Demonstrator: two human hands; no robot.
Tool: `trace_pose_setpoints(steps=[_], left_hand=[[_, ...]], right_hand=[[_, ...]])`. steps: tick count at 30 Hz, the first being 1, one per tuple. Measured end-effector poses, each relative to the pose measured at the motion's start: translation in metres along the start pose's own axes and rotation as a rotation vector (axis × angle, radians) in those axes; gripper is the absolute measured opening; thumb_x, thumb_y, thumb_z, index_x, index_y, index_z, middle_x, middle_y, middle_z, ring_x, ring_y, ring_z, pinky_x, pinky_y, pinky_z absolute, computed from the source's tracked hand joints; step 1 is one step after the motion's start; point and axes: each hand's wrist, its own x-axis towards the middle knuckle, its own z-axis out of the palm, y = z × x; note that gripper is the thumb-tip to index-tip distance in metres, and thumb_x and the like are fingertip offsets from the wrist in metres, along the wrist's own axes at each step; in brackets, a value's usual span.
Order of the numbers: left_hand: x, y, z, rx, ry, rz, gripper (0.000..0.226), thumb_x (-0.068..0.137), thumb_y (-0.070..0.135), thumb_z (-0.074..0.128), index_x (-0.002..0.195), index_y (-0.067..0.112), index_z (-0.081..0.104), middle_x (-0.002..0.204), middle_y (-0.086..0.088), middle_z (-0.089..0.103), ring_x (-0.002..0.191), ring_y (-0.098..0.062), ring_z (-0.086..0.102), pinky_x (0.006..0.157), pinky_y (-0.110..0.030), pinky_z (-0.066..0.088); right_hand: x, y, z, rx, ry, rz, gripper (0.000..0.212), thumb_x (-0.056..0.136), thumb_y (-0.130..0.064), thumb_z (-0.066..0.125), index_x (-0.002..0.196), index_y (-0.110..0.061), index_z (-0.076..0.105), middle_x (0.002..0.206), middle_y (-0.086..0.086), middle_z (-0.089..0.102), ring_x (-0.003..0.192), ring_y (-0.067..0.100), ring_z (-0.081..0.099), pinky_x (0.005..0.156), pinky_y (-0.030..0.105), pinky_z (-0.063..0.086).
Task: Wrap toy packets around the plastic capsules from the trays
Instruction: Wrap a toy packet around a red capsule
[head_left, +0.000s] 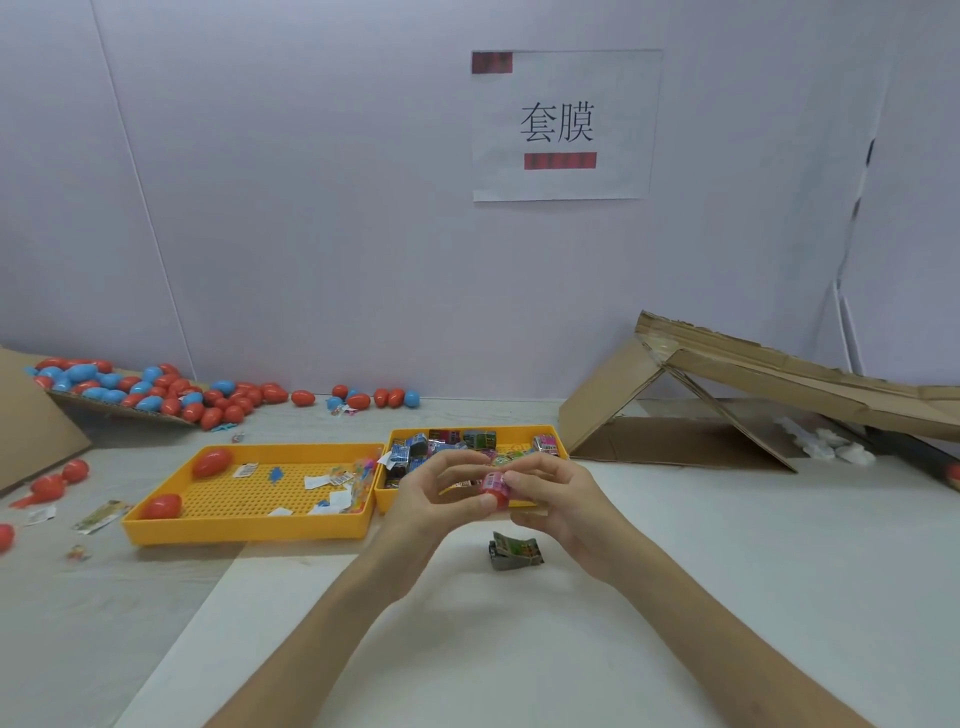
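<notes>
A red plastic capsule (496, 491) with a pink printed packet around it is held between both hands above the table, in front of the right tray. My left hand (441, 499) pinches its near end with thumb and fingers. My right hand (553, 499) grips its right side. The right yellow tray (382, 499) holds several folded toy packets (415, 449). The left yellow tray (244, 530) holds two red capsules (212, 461) and paper scraps. A green packet (514, 551) lies on the table below my hands.
A pile of red and blue capsules (156, 392) spills from a cardboard sheet at the back left. A folded cardboard ramp (727, 395) stands at the right. Loose capsules (49, 486) and scraps lie at the left edge.
</notes>
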Motion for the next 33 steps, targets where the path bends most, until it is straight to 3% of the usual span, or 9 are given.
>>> trace_pose_setpoints(steps=[5, 13, 16, 21, 27, 31, 33], left_hand=[[0.0005, 0.0034, -0.0018, 0.168, 0.030, 0.083, 0.046, 0.071, 0.018, 0.087, 0.113, 0.017, 0.067, 0.108, -0.001, 0.075, 0.103, -0.017, 0.071, 0.079, -0.024, 0.056], [0.0012, -0.0033, -0.0005, 0.275, 0.010, 0.071, 0.043, 0.075, 0.004, 0.086, 0.112, 0.019, 0.068, 0.106, 0.004, 0.075, 0.101, -0.014, 0.071, 0.077, -0.026, 0.058], [0.0017, -0.0033, -0.0008, 0.272, 0.016, 0.084, 0.042, 0.075, 0.005, 0.086, 0.111, 0.020, 0.068, 0.105, 0.004, 0.075, 0.101, -0.013, 0.071, 0.076, -0.026, 0.058], [0.0025, -0.0018, 0.0005, 0.296, 0.054, 0.106, 0.033, 0.076, 0.016, 0.085, 0.105, 0.023, 0.071, 0.103, 0.004, 0.075, 0.097, -0.013, 0.071, 0.078, -0.025, 0.058], [0.0010, -0.0009, -0.0006, 0.148, 0.061, 0.029, 0.036, 0.080, 0.027, 0.076, 0.114, 0.015, 0.071, 0.106, -0.005, 0.076, 0.103, -0.023, 0.072, 0.082, -0.029, 0.059], [0.0022, -0.0012, -0.0035, -0.123, 0.050, -0.145, 0.030, 0.097, 0.022, 0.062, 0.126, 0.013, 0.064, 0.113, -0.014, 0.074, 0.106, -0.034, 0.071, 0.082, -0.030, 0.060], [0.0032, -0.0009, -0.0059, -0.172, 0.024, -0.195, 0.029, 0.104, 0.021, 0.052, 0.129, 0.011, 0.062, 0.117, -0.017, 0.072, 0.109, -0.034, 0.070, 0.084, -0.031, 0.060]], right_hand=[[0.0001, 0.0022, 0.0033, -0.027, -0.008, 0.004, 0.031, 0.079, -0.034, 0.078, 0.103, -0.015, 0.074, 0.097, 0.006, 0.074, 0.089, 0.020, 0.072, 0.070, 0.027, 0.055], [0.0019, 0.0057, -0.0008, -0.050, 0.013, -0.031, 0.011, 0.074, -0.031, 0.079, 0.072, -0.021, 0.073, 0.081, 0.008, 0.074, 0.077, 0.020, 0.071, 0.079, 0.034, 0.057], [0.0034, 0.0067, -0.0018, -0.045, 0.007, -0.034, 0.017, 0.078, -0.028, 0.078, 0.083, -0.013, 0.072, 0.084, 0.009, 0.074, 0.079, 0.020, 0.071, 0.085, 0.037, 0.056], [0.0035, 0.0048, -0.0010, -0.036, 0.015, -0.031, 0.019, 0.087, -0.019, 0.073, 0.100, -0.006, 0.069, 0.091, 0.011, 0.074, 0.083, 0.019, 0.070, 0.080, 0.032, 0.055], [0.0038, 0.0035, -0.0004, -0.090, 0.060, -0.041, 0.011, 0.098, -0.018, 0.063, 0.104, -0.016, 0.072, 0.096, 0.006, 0.076, 0.086, 0.020, 0.073, 0.067, 0.023, 0.054], [0.0041, 0.0050, -0.0046, -0.359, 0.132, -0.221, 0.026, 0.092, -0.009, 0.068, 0.100, -0.033, 0.076, 0.101, -0.005, 0.075, 0.091, 0.015, 0.072, 0.075, 0.024, 0.056], [0.0043, 0.0068, -0.0038, -0.487, 0.112, -0.301, 0.031, 0.087, -0.008, 0.074, 0.107, -0.032, 0.073, 0.104, -0.011, 0.073, 0.095, 0.009, 0.070, 0.080, 0.027, 0.057]])
